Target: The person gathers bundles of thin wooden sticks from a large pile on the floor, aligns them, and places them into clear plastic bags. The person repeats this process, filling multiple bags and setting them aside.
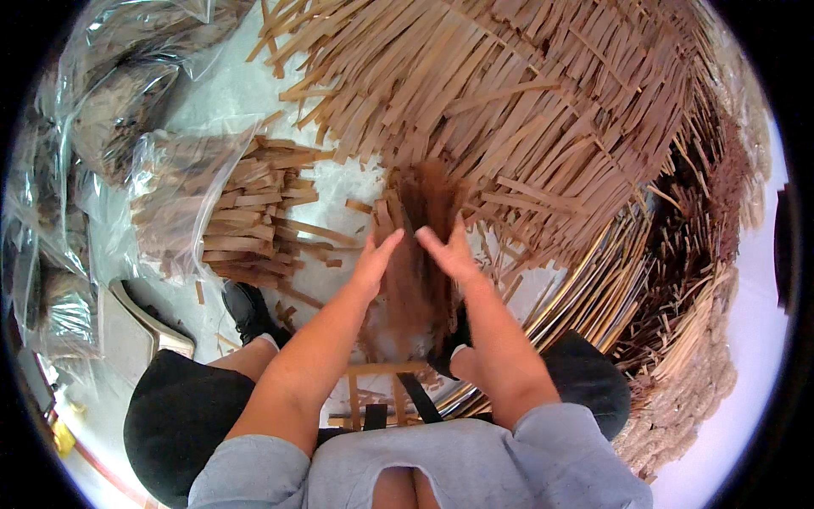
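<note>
Between my knees, a bundle of brown fibrous strips (409, 288) stands on end, its frayed dark upper part reaching away from me and its lower end blurred. My left hand (377, 257) presses on the bundle's left side, thumb across the near face and fingers partly hidden behind it. On the right side, my right hand (449, 254) grips it the same way, its thumb pointing toward the middle. The bundle is held between both hands.
A large heap of flat brown strips (526, 127) spreads ahead and right. On the left lies a plastic-wrapped bundle of strips (246, 212), beside more clear plastic bags (110, 110). Long thin rods (593, 280) curve along the right. A beige plastic object (127, 331) sits near my left shoe (248, 312).
</note>
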Demonstrator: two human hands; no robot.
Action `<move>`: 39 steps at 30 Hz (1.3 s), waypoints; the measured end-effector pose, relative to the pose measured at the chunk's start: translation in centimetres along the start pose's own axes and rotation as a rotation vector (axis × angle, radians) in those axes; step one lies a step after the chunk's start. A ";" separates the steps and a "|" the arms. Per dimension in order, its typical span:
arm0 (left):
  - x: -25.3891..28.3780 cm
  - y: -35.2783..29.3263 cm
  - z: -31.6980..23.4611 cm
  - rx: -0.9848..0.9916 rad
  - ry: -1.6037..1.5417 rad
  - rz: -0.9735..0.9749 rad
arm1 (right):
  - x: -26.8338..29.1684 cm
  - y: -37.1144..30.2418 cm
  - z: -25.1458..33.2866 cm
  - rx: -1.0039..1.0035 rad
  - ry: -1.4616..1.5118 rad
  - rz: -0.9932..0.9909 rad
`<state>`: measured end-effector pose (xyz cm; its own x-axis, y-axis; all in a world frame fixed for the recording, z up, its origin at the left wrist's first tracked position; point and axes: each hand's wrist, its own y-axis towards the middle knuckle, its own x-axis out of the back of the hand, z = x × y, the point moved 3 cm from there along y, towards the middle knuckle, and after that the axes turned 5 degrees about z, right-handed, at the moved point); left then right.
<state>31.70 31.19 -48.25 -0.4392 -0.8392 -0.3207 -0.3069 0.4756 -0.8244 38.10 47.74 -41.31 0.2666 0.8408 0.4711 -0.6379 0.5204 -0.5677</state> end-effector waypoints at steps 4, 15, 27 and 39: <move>-0.2 -0.9 -2.8 0.195 -0.185 0.347 | -4.9 -2.9 2.1 0.041 -0.326 0.301; -2.0 -1.5 -4.7 -0.106 0.423 0.174 | -7.5 -3.3 0.0 -0.053 -0.302 -0.031; -1.6 -1.5 -3.4 -0.049 0.890 0.088 | -9.7 -2.5 -2.3 -0.042 -0.172 -0.236; 14.9 -16.8 -25.7 -0.815 1.498 -0.253 | -6.6 -4.4 -0.7 0.165 0.041 -0.020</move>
<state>8.64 17.46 -27.15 -0.5133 -0.1770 0.8397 -0.5947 0.7788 -0.1994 39.65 40.00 -42.34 0.3076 0.8376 0.4515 -0.7413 0.5084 -0.4381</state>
